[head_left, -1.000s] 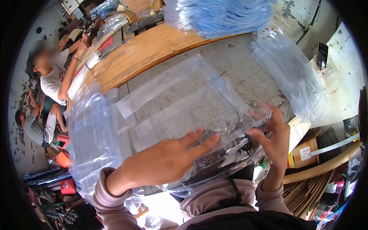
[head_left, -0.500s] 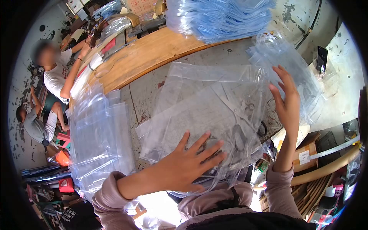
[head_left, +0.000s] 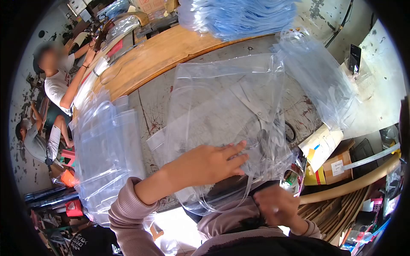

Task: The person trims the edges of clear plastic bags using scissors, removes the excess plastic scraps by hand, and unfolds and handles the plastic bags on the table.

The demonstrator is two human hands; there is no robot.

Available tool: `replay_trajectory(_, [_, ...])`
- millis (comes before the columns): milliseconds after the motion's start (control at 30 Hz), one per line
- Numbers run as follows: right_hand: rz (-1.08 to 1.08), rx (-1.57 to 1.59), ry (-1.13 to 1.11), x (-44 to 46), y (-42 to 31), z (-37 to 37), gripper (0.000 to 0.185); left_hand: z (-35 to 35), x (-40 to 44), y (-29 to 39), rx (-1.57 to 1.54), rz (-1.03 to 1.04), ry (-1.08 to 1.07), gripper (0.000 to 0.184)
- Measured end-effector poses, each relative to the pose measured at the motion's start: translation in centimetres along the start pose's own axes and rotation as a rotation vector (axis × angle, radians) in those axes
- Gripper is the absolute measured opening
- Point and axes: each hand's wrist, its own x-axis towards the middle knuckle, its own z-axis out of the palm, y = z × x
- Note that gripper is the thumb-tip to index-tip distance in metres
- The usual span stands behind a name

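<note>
A clear plastic bag [head_left: 213,106] lies flat on the grey worktop, its near end hanging toward my lap with a looped strip handle [head_left: 222,209] there. My left hand [head_left: 213,164] rests on the bag's near part, fingers stretched out and slightly bent, holding nothing. Under or within the clear film is a pair of scissors [head_left: 294,133]; one dark handle loop sticks out at the right. My right hand [head_left: 275,205] is low by my lap, beside the bag's near right corner. Its fingers look curled but blurred, so any grip on the film is unclear.
Stacked clear bags [head_left: 106,149] lie at the left, more bags [head_left: 318,81] at the right. A wooden board [head_left: 149,55] carries a tall pile of bluish plastic [head_left: 239,17]. A phone [head_left: 354,58] stands at right; a cardboard box [head_left: 337,168] sits below. Two people work at far left.
My right hand has come down from above the bag's right edge to near my lap. My left hand has stayed on the bag, its fingers less spread. The bag's far right corner has shifted slightly.
</note>
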Motion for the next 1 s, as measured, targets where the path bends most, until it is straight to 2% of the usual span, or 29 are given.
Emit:
replay_trajectory(33, [0.114, -0.11, 0.13, -0.1, 0.3, -0.3, 0.005, -0.2, 0.0, -0.1, -0.061, 0.01, 0.028, 0.035])
replay_trajectory(167, [0.131, -0.2, 0.29, -0.4, 1.3, -0.8, 0.014, -1.0, 0.0, 0.0, -0.023, -0.064, -0.011, 0.028])
replay_trajectory(233, [0.142, -0.435, 0.451, -0.3, 1.4, -1.2, 0.016, -1.3, 0.4, 0.1, -0.001, -0.055, 0.115, 0.022])
replay_trajectory(267, [0.179, -0.507, 0.384, 0.4, 0.5, -1.6, 0.019, -1.1, 0.6, 0.4, 0.003, -0.05, 0.118, 0.022])
replay_trajectory(300, [0.177, -0.51, 0.388, 0.9, 0.5, -1.5, 0.019, -0.4, 0.8, 1.0, 0.013, -0.035, 0.235, 0.022])
replay_trajectory(333, [0.228, -0.478, 0.215, 1.3, 0.4, -1.4, 0.02, 0.2, 1.1, 1.8, 0.02, -0.022, 0.35, 0.022])
replay_trajectory(367, [0.278, -0.443, 0.043, 1.5, 0.4, -1.3, 0.022, 0.6, 1.6, 2.7, 0.02, -0.019, 0.349, 0.022])
replay_trajectory(400, [0.258, -0.459, -0.125, 1.4, 1.4, -1.1, 0.033, 0.8, 2.4, 3.9, 0.064, 0.018, 0.381, 0.019])
replay_trajectory(433, [0.262, -0.456, -0.12, 2.2, 2.1, -0.7, 0.033, 1.0, 3.1, 4.9, 0.108, 0.057, 0.411, 0.018])
replay_trajectory(467, [0.126, -0.486, -0.213, 3.6, 2.8, -0.3, 0.04, 1.3, 4.0, 5.6, 0.106, 0.06, 0.407, 0.018])
replay_trajectory(500, [-0.011, -0.514, -0.306, 5.0, 3.4, 0.1, 0.047, 1.6, 4.8, 6.3, 0.221, 0.116, 0.491, 0.017])
replay_trajectory(533, [-0.028, -0.548, -0.313, 6.1, 3.7, 0.5, 0.053, 1.8, 5.5, 7.0, 0.336, 0.172, 0.575, 0.016])
replay_trajectory(700, [-0.094, -0.467, -0.266, 11.8, 6.6, 5.6, 0.075, 2.1, 8.1, 8.5, 0.486, 0.162, 0.532, 0.017])
replay_trajectory(833, [-0.016, -0.468, -0.309, 14.0, 5.4, 7.2, 0.075, 1.1, 8.6, 7.9, 0.494, 0.136, 0.5, 0.017])
replay_trajectory(900, [0.029, -0.501, -0.44, 14.9, 5.0, 6.8, 0.073, 0.9, 8.5, 7.8, 0.549, 0.093, 0.508, 0.019])
replay_trajectory(933, [0.033, -0.497, -0.437, 15.7, 5.1, 6.6, 0.073, 0.5, 8.4, 7.8, 0.546, 0.096, 0.503, 0.019])
replay_trajectory(1000, [0.178, -0.415, -0.548, 17.1, 5.3, 6.2, 0.065, -0.6, 8.2, 8.0, 0.51, 0.079, 0.53, 0.029])
